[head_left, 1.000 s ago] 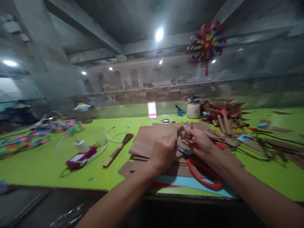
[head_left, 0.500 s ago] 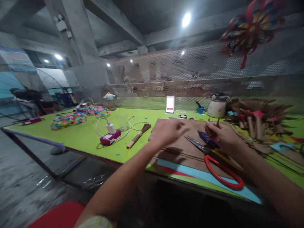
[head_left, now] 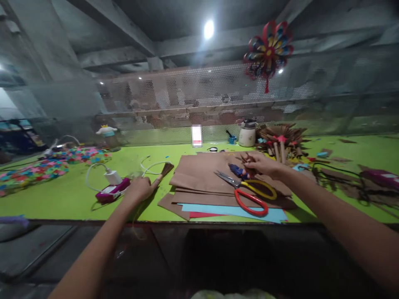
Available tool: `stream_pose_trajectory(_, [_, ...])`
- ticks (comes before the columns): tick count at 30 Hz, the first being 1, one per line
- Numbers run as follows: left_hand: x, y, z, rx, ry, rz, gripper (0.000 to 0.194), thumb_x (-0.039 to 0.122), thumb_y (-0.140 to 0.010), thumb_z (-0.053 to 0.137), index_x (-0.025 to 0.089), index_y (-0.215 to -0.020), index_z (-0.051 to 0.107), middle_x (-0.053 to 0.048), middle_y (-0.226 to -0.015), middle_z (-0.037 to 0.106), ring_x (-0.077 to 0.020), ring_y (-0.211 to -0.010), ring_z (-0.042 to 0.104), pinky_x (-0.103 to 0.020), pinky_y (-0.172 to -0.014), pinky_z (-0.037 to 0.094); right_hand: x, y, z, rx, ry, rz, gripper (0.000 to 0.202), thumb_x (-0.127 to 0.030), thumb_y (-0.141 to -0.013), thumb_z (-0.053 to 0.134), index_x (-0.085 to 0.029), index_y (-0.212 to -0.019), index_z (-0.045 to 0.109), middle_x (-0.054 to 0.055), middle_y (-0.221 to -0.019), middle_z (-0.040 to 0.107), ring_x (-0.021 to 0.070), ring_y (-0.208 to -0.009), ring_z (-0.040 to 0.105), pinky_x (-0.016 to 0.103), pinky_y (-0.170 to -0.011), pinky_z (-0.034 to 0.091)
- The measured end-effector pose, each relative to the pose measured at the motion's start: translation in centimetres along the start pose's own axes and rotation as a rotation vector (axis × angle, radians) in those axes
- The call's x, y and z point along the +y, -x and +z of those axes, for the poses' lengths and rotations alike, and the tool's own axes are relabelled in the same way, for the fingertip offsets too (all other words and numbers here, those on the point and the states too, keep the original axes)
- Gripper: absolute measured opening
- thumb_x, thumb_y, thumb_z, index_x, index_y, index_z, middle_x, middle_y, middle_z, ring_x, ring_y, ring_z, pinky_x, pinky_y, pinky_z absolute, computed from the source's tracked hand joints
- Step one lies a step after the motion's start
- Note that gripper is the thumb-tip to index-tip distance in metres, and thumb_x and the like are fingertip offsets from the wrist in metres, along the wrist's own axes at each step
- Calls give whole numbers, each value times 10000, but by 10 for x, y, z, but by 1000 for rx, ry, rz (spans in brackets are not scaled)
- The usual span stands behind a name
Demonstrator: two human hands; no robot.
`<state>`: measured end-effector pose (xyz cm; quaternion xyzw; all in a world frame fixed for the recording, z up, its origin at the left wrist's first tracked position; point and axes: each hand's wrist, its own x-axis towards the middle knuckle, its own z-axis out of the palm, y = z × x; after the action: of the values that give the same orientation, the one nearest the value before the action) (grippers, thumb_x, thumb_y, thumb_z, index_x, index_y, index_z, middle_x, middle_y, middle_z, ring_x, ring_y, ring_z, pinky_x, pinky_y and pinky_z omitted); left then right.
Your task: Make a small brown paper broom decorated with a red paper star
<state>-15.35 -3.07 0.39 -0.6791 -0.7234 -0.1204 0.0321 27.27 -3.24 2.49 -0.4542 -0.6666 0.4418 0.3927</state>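
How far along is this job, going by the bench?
Partway, I'd judge. Looks done: the fanned brown pieces at right, with rolled stems and red trim. In hand: small brown bits in the right hand; the left hand is at the brown bundle, grip unclear. Apparently left: brown sheets lying flat, scissors unheld on top.

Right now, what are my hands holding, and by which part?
Right hand: brown pieces, behind their protruding tips. Left hand: on narrow end of brown bundle, grip unclear.

no legible txt; phone screen blurred.
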Motion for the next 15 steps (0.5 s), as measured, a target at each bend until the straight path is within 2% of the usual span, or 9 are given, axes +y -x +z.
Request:
stream_pose_trajectory(3, [4,-8,5,-33,-158,41,509,496,-800,301,92,-728,602,-207,-758,634,-299,-688,576,-322,-597,358,7,14,-9,-15,-43,18,68,-196,-685,559,-169,-668,498,3,-545,578,112,-470,522,226,-454,410])
stream_pose_trajectory(6, [-1,-14,6,-18,-141,-9,444,438,-804,317,75,-794,572,-235,-812,626,-313,-727,582,-327,-594,365,14,21,-19,21,-75,7,47,-178,-687,513,-181,-682,466,-41,-518,511,77,-411,444,192,-395,334])
stream_pose_trajectory(8, [-7,-15,-1,19,-40,-88,398,422,-801,335,83,-819,543,-235,-802,621,-315,-711,586,-327,-563,368,18,20,-27,52,-30,21,33,-200,-697,505,-184,-702,476,-67,-498,463,59,-362,364,182,-359,264])
stream_pose_trajectory(11, [-12,-9,-23,73,113,-209,353,451,-785,390,117,-833,496,-179,-702,620,-292,-620,594,-321,-507,381,19,13,-37,82,-23,38,89,-245,-684,569,-179,-717,517,-81,-490,430,56,-375,330,184,-373,240])
stream_pose_trajectory(13, [-3,0,-43,87,539,-265,329,446,-732,521,146,-853,461,-108,-650,620,-241,-562,601,-297,-487,416,15,7,-41,107,-66,29,123,-230,-645,630,-171,-688,531,-76,-492,434,63,-417,353,189,-405,257])
stream_pose_trajectory(15, [20,10,-61,127,966,-217,305,390,-720,579,163,-881,453,-57,-648,615,-185,-549,603,-246,-464,430,10,-1,-41,137,-118,25,145,-205,-620,662,-164,-646,525,-71,-474,424,64,-426,346,197,-420,255])
